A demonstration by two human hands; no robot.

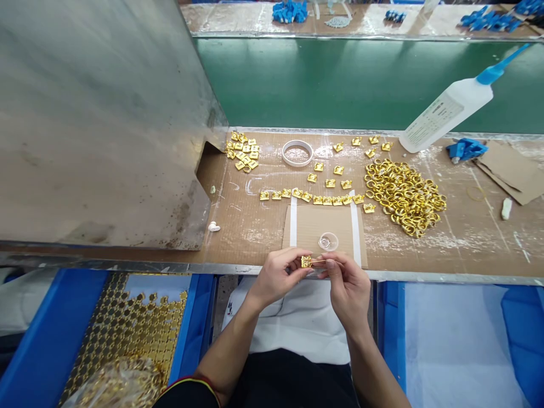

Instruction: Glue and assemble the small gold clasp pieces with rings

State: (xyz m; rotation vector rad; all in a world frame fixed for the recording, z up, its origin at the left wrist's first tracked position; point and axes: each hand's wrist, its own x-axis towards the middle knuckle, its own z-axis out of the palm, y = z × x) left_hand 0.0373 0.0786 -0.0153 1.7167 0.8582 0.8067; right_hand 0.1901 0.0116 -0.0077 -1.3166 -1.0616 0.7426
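Note:
My left hand (280,274) pinches a small square gold piece (306,261) at the bench's front edge. A thin stick (318,261) is gripped in my right hand (348,286), its tip at the gold piece. Just beyond my fingers, a small clear cup (328,242) rests on a cardboard pad (323,221) with white tape strips. Behind the pad runs a row of gold pieces (327,200), with more scattered beyond it. A heap of gold rings (403,195) lies to the right, and a white ring (297,153) lies farther back.
A large metal box (102,124) stands at the left. A white bottle with a blue nozzle (446,113) leans at the back right, near blue clips (466,149). Blue trays flank me below the bench, the left one holding gold parts (127,328).

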